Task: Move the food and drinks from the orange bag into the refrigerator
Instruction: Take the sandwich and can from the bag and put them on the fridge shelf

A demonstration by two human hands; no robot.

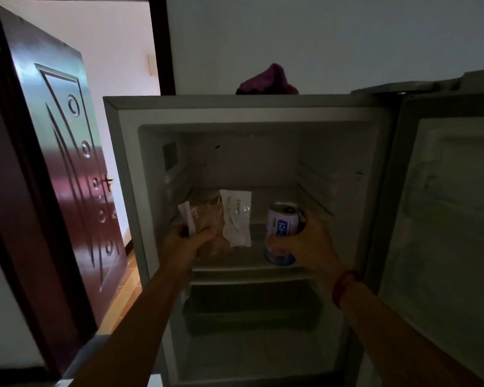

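Note:
The small grey refrigerator (129, 174) stands open, its door (444, 219) swung to the right. On its glass shelf (252, 268), my left hand (187, 247) grips a clear bag of bread (207, 219) at the left. A white packet (236, 219) leans against the bread on its right side. My right hand (313, 241) is closed around a white-and-blue drink can (281, 233) at the right of the same shelf; the can's base sits at shelf level. The orange bag is out of view.
A dark drawer (252, 311) lies below the shelf. A purple cloth (268, 81) rests on top of the refrigerator. A dark red room door (67, 169) stands open at the left, with a wooden floor beyond. White wall behind.

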